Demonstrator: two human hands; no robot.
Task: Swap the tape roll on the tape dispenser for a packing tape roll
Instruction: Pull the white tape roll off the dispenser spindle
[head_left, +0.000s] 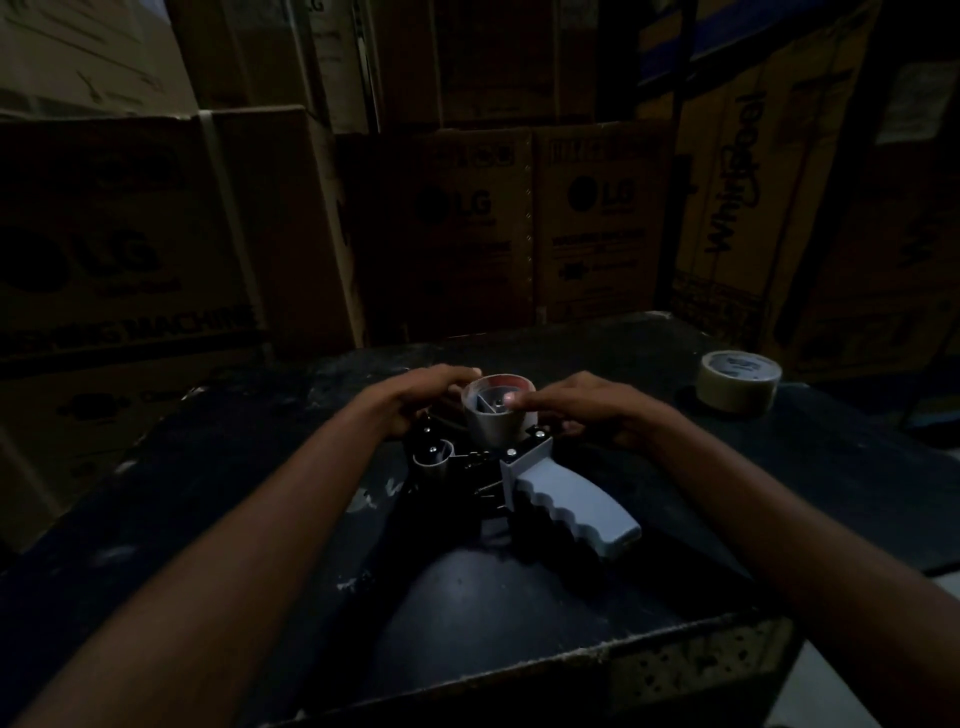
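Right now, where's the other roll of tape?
In the head view, the spare tape roll lies flat at the table's far right corner, apart from the tape dispenser and beyond the right hand.

Left hand (423, 397) fingertips hidden behind tape roll (497, 410); grip unclear. Dispenser (519, 478) black frame lost in gloom. Right hand (587, 410) lower fingers unseen. Cardboard boxes (467, 223) cut off at top edge.

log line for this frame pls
left hand: on dispenser's grey tape hub | right hand: fingertip on hub | beige packing tape roll: on table, untouched
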